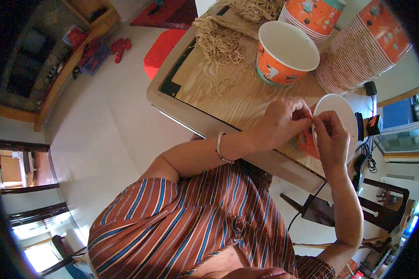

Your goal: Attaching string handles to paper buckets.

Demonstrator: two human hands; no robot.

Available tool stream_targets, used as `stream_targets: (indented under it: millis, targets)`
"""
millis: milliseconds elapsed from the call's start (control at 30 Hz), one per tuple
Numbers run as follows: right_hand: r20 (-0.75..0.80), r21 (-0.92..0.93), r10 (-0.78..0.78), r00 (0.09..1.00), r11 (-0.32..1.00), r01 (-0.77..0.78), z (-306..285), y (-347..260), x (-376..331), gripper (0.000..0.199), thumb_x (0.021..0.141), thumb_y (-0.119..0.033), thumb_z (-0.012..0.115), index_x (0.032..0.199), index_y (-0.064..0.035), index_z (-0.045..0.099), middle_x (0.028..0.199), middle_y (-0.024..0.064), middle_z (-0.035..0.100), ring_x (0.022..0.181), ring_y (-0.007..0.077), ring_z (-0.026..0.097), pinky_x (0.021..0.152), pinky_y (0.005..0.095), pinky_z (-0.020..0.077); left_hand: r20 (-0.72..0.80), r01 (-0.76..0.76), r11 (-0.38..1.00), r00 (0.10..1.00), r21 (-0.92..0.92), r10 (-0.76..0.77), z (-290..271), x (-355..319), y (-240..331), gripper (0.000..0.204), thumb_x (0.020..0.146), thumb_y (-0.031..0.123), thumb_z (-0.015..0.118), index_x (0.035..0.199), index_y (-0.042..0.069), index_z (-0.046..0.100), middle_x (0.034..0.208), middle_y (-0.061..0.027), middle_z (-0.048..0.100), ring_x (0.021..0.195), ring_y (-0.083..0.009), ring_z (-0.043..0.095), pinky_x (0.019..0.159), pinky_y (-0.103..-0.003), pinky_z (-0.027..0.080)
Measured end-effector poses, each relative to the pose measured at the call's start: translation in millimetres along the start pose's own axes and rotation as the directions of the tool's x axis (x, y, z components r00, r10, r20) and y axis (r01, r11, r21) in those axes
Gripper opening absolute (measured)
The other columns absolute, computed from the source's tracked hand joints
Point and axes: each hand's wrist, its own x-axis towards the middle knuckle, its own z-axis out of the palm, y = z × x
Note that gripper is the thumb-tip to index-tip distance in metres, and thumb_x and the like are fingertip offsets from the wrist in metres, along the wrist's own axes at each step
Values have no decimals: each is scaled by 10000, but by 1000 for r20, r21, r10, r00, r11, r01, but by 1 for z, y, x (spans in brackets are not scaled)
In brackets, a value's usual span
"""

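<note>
Between our two hands sits an orange paper cup with a white inside (336, 111), tipped so its mouth faces us. Our left hand (284, 122) has its fingers curled in and pinched at the cup's near rim, and our right hand (331, 139) closes around that same rim from the other side, thumb and fingers pressed together on it; whether a thin string is caught in either pinch we cannot tell. Round our left wrist we wear one silver bangle (220, 148). Just beyond our left hand stands a second orange paper cup (284, 53), upright and open on the pale wooden tabletop (239, 100). Beyond our right hand we count two tall stacks of nested orange cups: one leaning stack (358, 51) lying close to that hand, and another stack (312, 16) farther off behind the upright cup. Farther out from our left hand lie tan loops of elastic string, one big heap (219, 39) and one loose loop (223, 86) lying alone nearer to our knuckles. Past the table's far edge, away from our left hand, one red plastic stool (160, 51) stands on the pale floor.
</note>
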Motion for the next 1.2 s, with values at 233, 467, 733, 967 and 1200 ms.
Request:
stream_targets:
  millis: [233, 467, 733, 967, 1200]
  targets:
    - [199, 247, 313, 929, 901, -357, -13, -9, 6, 92, 888, -112, 633, 845, -32, 617, 723, 25, 609, 591, 70, 533, 518, 231, 441, -4, 29, 999, 1000, 44, -29, 7, 3, -9, 170, 856, 138, 680, 941, -3, 639, 845, -60, 682, 775, -106, 639, 709, -258, 531]
    - [295, 427, 344, 891, 787, -445, -18, -5, 2, 170, 895, -78, 604, 1049, -43, 541, 764, 55, 612, 574, 94, 545, 510, 223, 451, 36, 143, 981, 990, -127, -140, 5, 6, -12, 119, 853, 121, 681, 914, 28, 636, 832, -4, 652, 780, -64, 601, 727, -229, 511]
    - [247, 415, 291, 924, 830, -372, -20, 8, -10, 156, 887, -46, 597, 1021, -30, 520, 816, 72, 615, 647, 118, 571, 561, 238, 486, 33, 102, 991, 994, -89, -99, 4, 6, -12, 121, 854, 139, 681, 915, 42, 639, 822, 21, 633, 750, -44, 568, 681, -219, 489]
    - [279, 395, 252, 927, 850, -350, -21, 1, -7, 103, 899, -100, 619, 948, -19, 578, 814, 42, 608, 674, 110, 569, 602, 248, 490, 22, 89, 994, 996, -61, -88, 6, 5, -9, 120, 857, 133, 679, 929, 44, 644, 815, 17, 631, 749, -54, 571, 688, -229, 492]
    - [264, 390, 283, 922, 843, -370, -20, 2, -5, 97, 897, -114, 624, 907, -21, 599, 790, 26, 599, 666, 102, 562, 596, 242, 486, 22, 63, 994, 998, -93, -61, 8, 6, -13, 131, 861, 139, 686, 922, 34, 635, 814, 7, 638, 776, -66, 595, 725, -241, 506]
